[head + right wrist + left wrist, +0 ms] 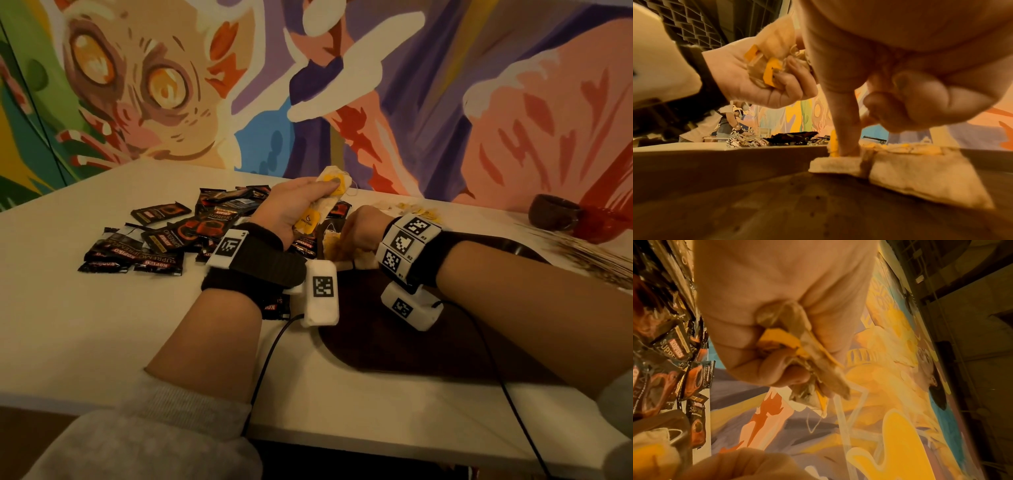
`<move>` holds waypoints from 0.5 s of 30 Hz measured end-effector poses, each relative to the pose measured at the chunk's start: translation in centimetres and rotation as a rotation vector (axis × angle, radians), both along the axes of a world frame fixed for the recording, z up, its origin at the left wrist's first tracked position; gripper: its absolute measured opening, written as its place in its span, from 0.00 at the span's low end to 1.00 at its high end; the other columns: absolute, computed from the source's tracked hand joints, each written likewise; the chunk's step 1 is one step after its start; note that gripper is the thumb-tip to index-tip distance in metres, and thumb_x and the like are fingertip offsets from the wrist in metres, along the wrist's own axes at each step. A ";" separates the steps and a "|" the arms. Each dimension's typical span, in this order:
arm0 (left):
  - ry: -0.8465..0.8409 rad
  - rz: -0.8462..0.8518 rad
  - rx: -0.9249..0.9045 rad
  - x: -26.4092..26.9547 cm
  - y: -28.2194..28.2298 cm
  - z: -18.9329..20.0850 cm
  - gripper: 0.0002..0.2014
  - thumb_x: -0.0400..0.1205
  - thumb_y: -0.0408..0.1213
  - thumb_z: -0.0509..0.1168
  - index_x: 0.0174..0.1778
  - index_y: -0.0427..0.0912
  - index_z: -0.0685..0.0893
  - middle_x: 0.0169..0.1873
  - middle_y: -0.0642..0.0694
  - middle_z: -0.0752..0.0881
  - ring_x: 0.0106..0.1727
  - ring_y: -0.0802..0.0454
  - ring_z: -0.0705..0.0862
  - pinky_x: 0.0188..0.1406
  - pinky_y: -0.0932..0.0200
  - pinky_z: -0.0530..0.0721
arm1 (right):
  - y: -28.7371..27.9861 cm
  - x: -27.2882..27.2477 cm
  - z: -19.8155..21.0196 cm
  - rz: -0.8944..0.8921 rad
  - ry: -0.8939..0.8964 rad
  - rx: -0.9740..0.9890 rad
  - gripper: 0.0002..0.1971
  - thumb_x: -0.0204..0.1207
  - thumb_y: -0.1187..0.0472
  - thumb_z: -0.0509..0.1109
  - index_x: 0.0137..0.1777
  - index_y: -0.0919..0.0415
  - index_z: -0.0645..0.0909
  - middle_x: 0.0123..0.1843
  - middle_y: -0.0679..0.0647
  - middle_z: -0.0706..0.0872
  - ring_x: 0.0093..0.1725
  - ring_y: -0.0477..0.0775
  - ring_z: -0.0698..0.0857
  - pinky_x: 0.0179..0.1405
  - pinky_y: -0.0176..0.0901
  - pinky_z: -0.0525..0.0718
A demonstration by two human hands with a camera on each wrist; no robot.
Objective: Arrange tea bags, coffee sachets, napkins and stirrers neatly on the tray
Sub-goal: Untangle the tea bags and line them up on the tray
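Brown wood, that's the tray [394, 346], and on it a small cluster of tea bags [906, 164] lying flat at the far end, their number too bunched to count. Right hand [359, 231] is down on them, one straight finger [846, 129] pressing on a bag by a yellow tag, the other fingers curled under. Left hand [291, 209] is raised just beside it, fist closed around a bunch of tea bags [323, 202], yellow tags poking out, strings dangling in the left wrist view. Coffee sachets [164, 240], black and red, lie scattered in a loose heap on the white table [102, 325] left of the tray, well over a dozen, overlapping. Dark bowl [553, 212] sits far right near the wall. Near half of the tray shows bare wood.
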State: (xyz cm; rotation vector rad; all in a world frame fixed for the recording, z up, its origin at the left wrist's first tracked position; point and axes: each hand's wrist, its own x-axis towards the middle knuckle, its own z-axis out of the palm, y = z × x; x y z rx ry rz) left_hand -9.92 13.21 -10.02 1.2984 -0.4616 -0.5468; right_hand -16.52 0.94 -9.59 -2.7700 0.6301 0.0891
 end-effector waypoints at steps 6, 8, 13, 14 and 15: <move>0.001 0.003 0.006 -0.1 0.1 0.1 0.15 0.78 0.40 0.71 0.59 0.41 0.84 0.49 0.42 0.89 0.46 0.51 0.86 0.43 0.57 0.83 | 0.4 -0.1 0.1 0.051 0.018 -0.041 0.20 0.75 0.63 0.72 0.67 0.67 0.79 0.66 0.65 0.82 0.41 0.52 0.73 0.31 0.34 0.69; 0.001 0.004 0.018 0.0 0.1 0.1 0.13 0.78 0.41 0.71 0.58 0.43 0.84 0.50 0.42 0.88 0.46 0.51 0.86 0.42 0.57 0.83 | 0.7 -0.1 0.0 0.092 0.128 -0.112 0.20 0.77 0.61 0.70 0.68 0.67 0.79 0.63 0.64 0.82 0.49 0.54 0.72 0.40 0.41 0.72; 0.013 0.005 0.019 0.0 0.0 0.1 0.17 0.78 0.41 0.72 0.62 0.42 0.84 0.53 0.40 0.88 0.50 0.49 0.86 0.48 0.54 0.84 | 1.1 -0.3 0.3 0.113 0.198 -0.091 0.22 0.76 0.58 0.71 0.68 0.67 0.78 0.64 0.64 0.82 0.48 0.55 0.74 0.34 0.36 0.71; 0.011 0.006 0.020 0.0 0.0 0.0 0.17 0.78 0.41 0.72 0.62 0.42 0.84 0.52 0.40 0.88 0.49 0.49 0.86 0.46 0.55 0.84 | 1.0 -0.4 0.5 0.086 0.199 -0.057 0.23 0.75 0.55 0.73 0.67 0.66 0.79 0.58 0.61 0.84 0.45 0.53 0.77 0.35 0.36 0.73; 0.012 0.001 0.016 0.0 0.0 0.0 0.17 0.78 0.40 0.72 0.62 0.41 0.84 0.50 0.41 0.89 0.47 0.50 0.87 0.43 0.56 0.84 | 0.8 -0.5 0.9 0.048 0.174 -0.008 0.22 0.74 0.53 0.74 0.64 0.64 0.80 0.50 0.57 0.84 0.39 0.50 0.77 0.33 0.36 0.74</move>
